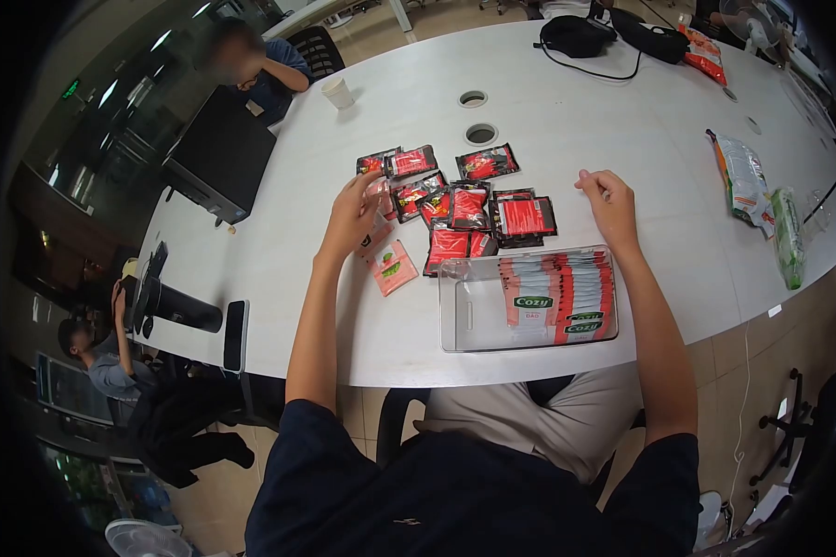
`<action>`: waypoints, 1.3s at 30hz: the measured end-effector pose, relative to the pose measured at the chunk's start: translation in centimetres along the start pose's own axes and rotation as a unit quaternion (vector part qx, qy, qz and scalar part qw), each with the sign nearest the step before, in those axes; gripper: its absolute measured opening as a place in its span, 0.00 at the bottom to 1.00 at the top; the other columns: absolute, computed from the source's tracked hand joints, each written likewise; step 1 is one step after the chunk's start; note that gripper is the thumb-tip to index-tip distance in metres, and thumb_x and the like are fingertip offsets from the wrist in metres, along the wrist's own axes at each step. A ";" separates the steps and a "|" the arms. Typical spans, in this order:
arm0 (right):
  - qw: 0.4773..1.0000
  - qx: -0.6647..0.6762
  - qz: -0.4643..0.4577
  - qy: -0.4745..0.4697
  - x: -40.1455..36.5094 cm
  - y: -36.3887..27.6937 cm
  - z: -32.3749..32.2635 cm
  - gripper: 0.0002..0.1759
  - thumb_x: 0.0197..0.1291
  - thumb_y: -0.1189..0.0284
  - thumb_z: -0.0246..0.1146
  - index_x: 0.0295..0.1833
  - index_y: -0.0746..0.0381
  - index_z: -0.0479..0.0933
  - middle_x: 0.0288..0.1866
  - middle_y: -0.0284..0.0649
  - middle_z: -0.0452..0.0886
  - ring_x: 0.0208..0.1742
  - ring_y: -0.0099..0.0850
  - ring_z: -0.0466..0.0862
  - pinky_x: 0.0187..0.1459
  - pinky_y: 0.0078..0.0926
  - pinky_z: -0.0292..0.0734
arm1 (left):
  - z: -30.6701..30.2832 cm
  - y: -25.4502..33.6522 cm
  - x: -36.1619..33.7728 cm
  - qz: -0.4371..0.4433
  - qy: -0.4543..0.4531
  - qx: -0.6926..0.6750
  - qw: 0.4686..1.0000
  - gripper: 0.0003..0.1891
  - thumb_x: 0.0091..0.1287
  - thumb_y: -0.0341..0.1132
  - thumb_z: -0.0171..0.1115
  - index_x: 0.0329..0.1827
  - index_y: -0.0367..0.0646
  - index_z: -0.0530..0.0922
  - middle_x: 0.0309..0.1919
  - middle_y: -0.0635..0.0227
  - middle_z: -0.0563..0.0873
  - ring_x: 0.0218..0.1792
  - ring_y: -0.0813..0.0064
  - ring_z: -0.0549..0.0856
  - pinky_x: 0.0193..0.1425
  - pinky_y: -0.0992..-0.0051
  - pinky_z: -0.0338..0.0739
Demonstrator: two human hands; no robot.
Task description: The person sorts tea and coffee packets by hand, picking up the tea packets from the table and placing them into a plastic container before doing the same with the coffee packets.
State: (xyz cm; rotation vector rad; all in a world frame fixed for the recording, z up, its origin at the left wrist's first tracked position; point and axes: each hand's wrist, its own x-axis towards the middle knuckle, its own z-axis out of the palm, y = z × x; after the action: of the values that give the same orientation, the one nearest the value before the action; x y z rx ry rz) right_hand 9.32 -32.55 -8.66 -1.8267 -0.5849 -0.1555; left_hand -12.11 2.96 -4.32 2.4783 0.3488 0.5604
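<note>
My left hand (348,215) reaches over the left edge of a pile of sachets, fingertips stretched out against a pink sachet (379,193). Whether the thumb touches it is hidden. Another pink sachet (393,267) with a green print lies flat nearer me. The pile's red and black sachets (469,206) overlap loosely. Right of them, my right hand (611,200) is loosely closed, apparently with nothing in it. Between my forearms stands a clear plastic box (453,320). Rows of red and pink "Cozy" tea bag sachets (557,292) fill its right part; its left part shows bare bottom.
A black computer case (218,153), a paper cup (338,92) and a phone (236,336) are on the left. Snack bags (745,181) and a green packet (788,239) lie right. Black pouches (576,36) sit at the back. A person (251,70) sits across the table.
</note>
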 end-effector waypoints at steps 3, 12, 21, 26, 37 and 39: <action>1.000 -0.007 0.002 -0.004 0.1 -0.1 0.0 0.19 0.70 0.61 0.64 0.35 0.66 0.85 0.31 0.37 0.81 0.31 0.25 0.72 0.38 0.25 0.70 | -0.3 -2.2 -0.5 0.077 -0.018 0.077 0.994 0.17 0.71 0.24 0.58 0.62 0.39 0.79 0.52 0.58 0.84 0.50 0.60 0.83 0.54 0.63 0.78; 1.000 -0.006 -0.004 -0.005 0.0 0.0 0.1 0.19 0.70 0.61 0.64 0.35 0.66 0.86 0.32 0.37 0.81 0.31 0.25 0.72 0.38 0.25 0.71 | -2.1 -2.7 -2.2 0.075 0.000 0.186 0.980 0.14 0.71 0.33 0.62 0.57 0.41 0.83 0.58 0.58 0.84 0.61 0.54 0.81 0.66 0.59 0.74; 1.000 -0.004 -0.004 0.007 0.0 0.4 0.0 0.19 0.70 0.61 0.64 0.36 0.66 0.85 0.31 0.38 0.81 0.32 0.26 0.74 0.38 0.26 0.71 | -1.3 -0.9 -0.5 -0.038 -0.115 0.090 0.989 0.31 0.61 0.32 0.75 0.69 0.47 0.76 0.56 0.59 0.81 0.55 0.63 0.80 0.62 0.67 0.75; 1.000 -0.013 -0.009 0.011 0.1 0.6 0.1 0.19 0.70 0.60 0.64 0.35 0.66 0.85 0.31 0.40 0.82 0.31 0.29 0.77 0.38 0.28 0.73 | -2.3 -1.9 -1.5 0.059 -0.002 0.036 0.998 0.33 0.56 0.19 0.72 0.67 0.43 0.76 0.55 0.62 0.81 0.58 0.69 0.81 0.59 0.69 0.80; 1.000 -0.025 -0.002 0.000 0.1 0.6 0.1 0.18 0.68 0.57 0.65 0.35 0.61 0.87 0.34 0.40 0.85 0.33 0.32 0.82 0.40 0.32 0.77 | -3.7 9.4 -3.6 0.092 0.043 -0.195 0.975 0.10 0.55 0.15 0.62 0.37 0.37 0.83 0.48 0.65 0.85 0.50 0.72 0.84 0.61 0.70 0.77; 1.000 -0.014 0.000 -0.004 0.0 0.4 0.1 0.20 0.70 0.58 0.64 0.36 0.64 0.87 0.32 0.39 0.83 0.32 0.28 0.76 0.39 0.28 0.73 | -3.7 10.7 -4.2 0.087 -0.021 -0.217 0.972 0.09 0.55 0.17 0.63 0.37 0.36 0.83 0.48 0.63 0.85 0.50 0.72 0.84 0.60 0.70 0.76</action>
State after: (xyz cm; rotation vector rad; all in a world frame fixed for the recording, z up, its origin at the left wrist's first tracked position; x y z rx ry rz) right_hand 9.46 -32.58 -9.01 -1.8555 -0.5907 -0.1556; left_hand -16.22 -5.37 3.37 2.1024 -0.0121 0.5833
